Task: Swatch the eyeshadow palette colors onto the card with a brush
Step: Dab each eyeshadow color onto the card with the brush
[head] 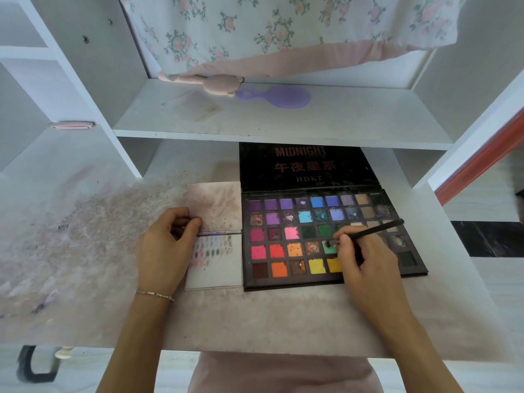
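right hand (365, 252) fingers grip brush (368, 231), tip in palette (334, 236) | left hand (167, 245) pinches card (215, 251) edge

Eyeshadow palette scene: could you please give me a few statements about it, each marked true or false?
1. The right hand holds the brush with its tip in a green pan of the eyeshadow palette. True.
2. The card lies to the right of the palette. False: it lies against the palette's left edge.
3. The card already carries small colour swatches near its top. True.
4. The left hand rests flat on the palette lid. False: its fingers curl at the card's left edge.
5. A purple hairbrush lies on the shelf above the palette. True.
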Demonstrator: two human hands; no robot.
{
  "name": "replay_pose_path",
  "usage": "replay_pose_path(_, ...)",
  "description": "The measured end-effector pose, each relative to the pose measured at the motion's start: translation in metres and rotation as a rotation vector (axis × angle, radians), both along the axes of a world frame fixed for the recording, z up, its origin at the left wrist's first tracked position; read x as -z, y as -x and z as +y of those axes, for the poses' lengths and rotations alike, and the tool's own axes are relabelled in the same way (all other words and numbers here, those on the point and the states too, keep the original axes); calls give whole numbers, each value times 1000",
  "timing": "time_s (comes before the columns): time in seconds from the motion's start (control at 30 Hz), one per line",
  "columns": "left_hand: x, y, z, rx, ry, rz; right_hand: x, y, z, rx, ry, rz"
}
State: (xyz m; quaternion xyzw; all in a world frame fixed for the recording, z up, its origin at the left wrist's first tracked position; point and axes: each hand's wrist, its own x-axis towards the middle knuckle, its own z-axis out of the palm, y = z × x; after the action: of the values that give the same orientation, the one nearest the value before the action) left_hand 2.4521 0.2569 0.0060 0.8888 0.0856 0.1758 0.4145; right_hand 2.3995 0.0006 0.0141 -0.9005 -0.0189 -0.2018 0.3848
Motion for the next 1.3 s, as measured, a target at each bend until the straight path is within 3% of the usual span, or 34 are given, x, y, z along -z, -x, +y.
replay_pose_path(0.7, 0, 0, 1, 7, 13, -6, -4, 2, 1, 49, -86, -26)
replay_pose_path(0.97, 0, 0, 1, 6, 24, -3, -9, 5, 37, -92, -333, -23)
replay_pose_path(1.3, -1, 1, 1, 19, 77, 5, -8, -3, 101, -271, -286, 120)
